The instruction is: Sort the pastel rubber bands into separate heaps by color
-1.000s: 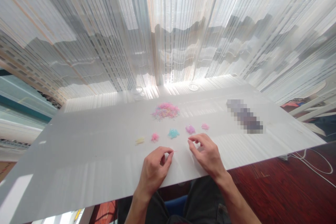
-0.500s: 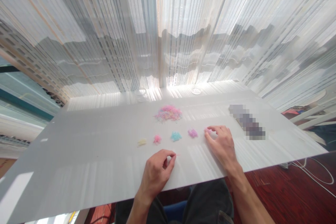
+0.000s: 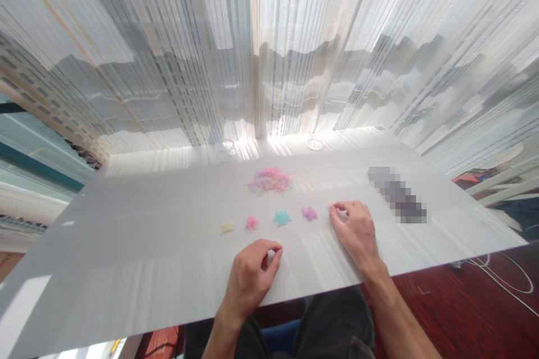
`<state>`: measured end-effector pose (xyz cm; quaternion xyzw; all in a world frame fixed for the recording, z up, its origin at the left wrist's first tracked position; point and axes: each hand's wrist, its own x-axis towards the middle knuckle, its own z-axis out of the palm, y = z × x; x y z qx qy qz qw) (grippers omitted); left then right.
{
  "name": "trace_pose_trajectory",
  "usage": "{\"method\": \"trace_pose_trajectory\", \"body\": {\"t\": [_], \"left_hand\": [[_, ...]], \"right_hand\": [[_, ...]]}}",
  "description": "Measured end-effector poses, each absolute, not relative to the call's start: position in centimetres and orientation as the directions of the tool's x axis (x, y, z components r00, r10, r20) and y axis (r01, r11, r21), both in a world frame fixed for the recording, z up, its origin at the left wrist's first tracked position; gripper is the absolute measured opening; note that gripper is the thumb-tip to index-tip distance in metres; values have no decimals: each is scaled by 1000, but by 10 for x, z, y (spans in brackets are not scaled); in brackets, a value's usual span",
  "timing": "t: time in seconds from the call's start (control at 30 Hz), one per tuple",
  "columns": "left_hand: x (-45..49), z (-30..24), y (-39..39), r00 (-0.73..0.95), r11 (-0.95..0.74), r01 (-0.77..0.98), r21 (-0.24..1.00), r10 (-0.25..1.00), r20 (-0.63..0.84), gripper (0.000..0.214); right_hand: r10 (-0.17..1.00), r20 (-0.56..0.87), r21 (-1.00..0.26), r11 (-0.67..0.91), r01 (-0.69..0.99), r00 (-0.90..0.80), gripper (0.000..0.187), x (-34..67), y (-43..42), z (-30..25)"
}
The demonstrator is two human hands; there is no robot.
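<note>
A mixed heap of tiny coloured elastic bands (image 3: 269, 180) lies at the middle of the white table (image 3: 126, 247). In front of it sits a row of small sorted piles: yellow (image 3: 227, 227), pink (image 3: 251, 222), blue (image 3: 282, 217) and purple (image 3: 309, 212). My right hand (image 3: 356, 230) rests on the table at the right end of that row, fingers curled over a small pink pile that it mostly hides. Near the front edge my left hand (image 3: 251, 274) is closed in a pinch, with a thin pink band showing at its fingertips.
Two small clear dishes (image 3: 226, 146) (image 3: 314, 144) stand at the table's far edge by the sheer curtains. A blurred dark object (image 3: 398, 194) lies at the right. A white cable (image 3: 501, 275) trails over the dark wooden floor at the right.
My right hand went from beside my left hand out to the pink pile at the right end of the row and stayed there. My left hand has kept its pinch.
</note>
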<state>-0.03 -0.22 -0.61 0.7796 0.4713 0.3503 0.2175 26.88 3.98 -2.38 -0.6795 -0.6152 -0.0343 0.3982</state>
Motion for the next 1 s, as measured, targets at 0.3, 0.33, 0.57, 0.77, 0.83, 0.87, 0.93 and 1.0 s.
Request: {"method": "trace_pose_trajectory", "body": {"t": [0.3, 0.33, 0.57, 0.77, 0.83, 0.87, 0.93, 1.0], "left_hand": [[0, -6, -2, 314, -464, 588, 662, 886, 342, 17], [0, -7, -2, 315, -465, 587, 663, 886, 342, 17], [-1, -8, -2, 318, -464, 578, 672, 886, 338, 14], [-1, -7, -3, 320, -464, 576, 673, 885, 337, 14], [-1, -7, -3, 322, -459, 575, 678, 888, 328, 14], [-1, -7, -3, 322, -456, 575, 680, 890, 324, 14], [-1, -7, -3, 321, -451, 576, 682, 892, 318, 13], [-1, -8, -3, 320, -451, 577, 681, 892, 319, 13]], "right_hand": [[801, 562, -521, 150, 840, 206, 25, 259, 37, -12], [811, 556, -527, 172, 832, 184, 24, 257, 37, -11], [885, 464, -589, 266, 763, 49, 22, 241, 39, -9], [890, 456, -585, 287, 759, 15, 22, 242, 36, -9], [890, 455, -594, 275, 756, 34, 21, 244, 34, -11], [888, 458, -597, 273, 754, 41, 20, 244, 34, -12], [883, 467, -595, 284, 752, 36, 20, 245, 32, -14], [877, 481, -581, 308, 753, 13, 19, 245, 30, -16]]}}
